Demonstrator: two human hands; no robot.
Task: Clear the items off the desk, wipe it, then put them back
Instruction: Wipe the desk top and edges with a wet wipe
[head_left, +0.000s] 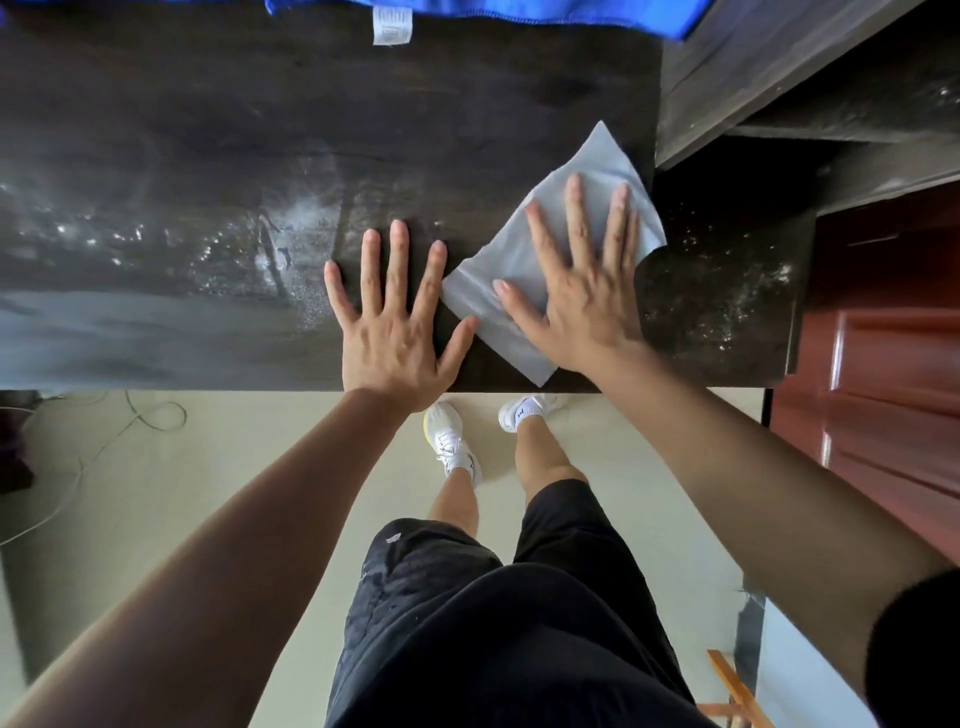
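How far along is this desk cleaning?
Clearing looks done: the dark desk shows only a blue towel at its far edge. Wiping is in hand: the right hand presses a pale cloth flat, the left hand braces beside it. Putting the items back remains; none are in view.

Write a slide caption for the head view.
Right hand presses grey cloth on dark desk; left hand rests flat beside it.

pale beige floor (208, 493) with a loose cable (183, 415) at left, glossy red-brown door (883, 364) at right.
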